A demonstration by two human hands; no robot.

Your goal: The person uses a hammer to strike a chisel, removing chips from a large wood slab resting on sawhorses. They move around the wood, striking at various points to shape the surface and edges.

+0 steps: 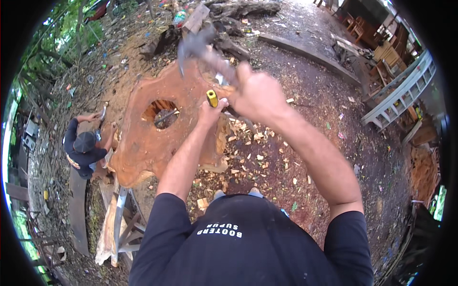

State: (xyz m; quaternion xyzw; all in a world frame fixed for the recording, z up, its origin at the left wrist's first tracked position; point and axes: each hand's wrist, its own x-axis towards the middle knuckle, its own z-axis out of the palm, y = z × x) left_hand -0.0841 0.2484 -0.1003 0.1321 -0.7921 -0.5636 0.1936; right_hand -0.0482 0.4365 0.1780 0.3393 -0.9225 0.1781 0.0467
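Observation:
My left hand (210, 113) is closed round a chisel with a yellow and black handle (212, 98), held at the right edge of a thick reddish wood slab (136, 131). The hand and slab hide most of its blade. Gripped in my right hand (261, 93) is a hammer (220, 66), raised above the chisel. Its dark, curved head is smeared by motion over the slab's far side. A ragged hole (160, 113) opens in the slab, with a dark stick-like piece lying across it.
At the slab's left edge a person in a cap (85, 142) works with a tool in hand. Wood chips (257, 157) litter the ground to the right. Farther off lie a long plank (310, 55) and logs (243, 10); a metal ladder (403, 90) leans at the right.

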